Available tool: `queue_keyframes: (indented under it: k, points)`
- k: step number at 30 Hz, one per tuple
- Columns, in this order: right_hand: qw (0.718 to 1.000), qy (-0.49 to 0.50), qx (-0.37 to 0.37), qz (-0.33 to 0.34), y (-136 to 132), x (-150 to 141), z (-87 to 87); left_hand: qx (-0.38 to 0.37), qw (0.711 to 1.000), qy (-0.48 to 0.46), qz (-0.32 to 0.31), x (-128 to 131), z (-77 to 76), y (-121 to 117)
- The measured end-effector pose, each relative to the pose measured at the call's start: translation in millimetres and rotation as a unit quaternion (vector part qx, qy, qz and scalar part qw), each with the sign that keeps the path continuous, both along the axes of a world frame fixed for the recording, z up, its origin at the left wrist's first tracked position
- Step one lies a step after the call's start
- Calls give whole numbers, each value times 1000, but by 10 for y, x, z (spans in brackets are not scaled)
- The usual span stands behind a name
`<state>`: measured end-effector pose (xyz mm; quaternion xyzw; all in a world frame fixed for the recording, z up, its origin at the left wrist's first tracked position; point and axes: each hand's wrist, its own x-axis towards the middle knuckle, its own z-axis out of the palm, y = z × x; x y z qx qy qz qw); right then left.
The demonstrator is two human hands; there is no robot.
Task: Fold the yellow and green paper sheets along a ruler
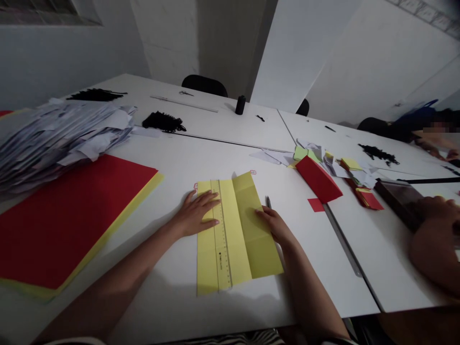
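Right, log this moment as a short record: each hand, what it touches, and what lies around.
left hand: flat, palm down, pressing on the clear ruler and the yellow sheet
right hand: resting on the right part of the yellow sheet, fingers on the paper
yellow sheet: creased lengthwise, on the white table
ruler: lies lengthwise on the sheet
pen: just beyond the right hand
red sheets: stacked over yellow ones, far left
paper pile: behind the red sheets
another person's hand: at the right edge
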<state>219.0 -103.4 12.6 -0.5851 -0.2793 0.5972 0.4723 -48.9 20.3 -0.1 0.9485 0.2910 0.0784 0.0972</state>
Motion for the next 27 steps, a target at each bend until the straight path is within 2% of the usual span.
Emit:
queue_keyframes:
  k: [13,20,27]
  points:
    - [1000,-20,8,2,-14,35,29,-5,1000,8,2,45,3,4]
    - [999,-27,-24,-8,-47,12,119,0,1000,12,0,80,-9,20]
    - [999,-35,-32,-16,-45,15,120,2,1000,14,4,88,-9,14]
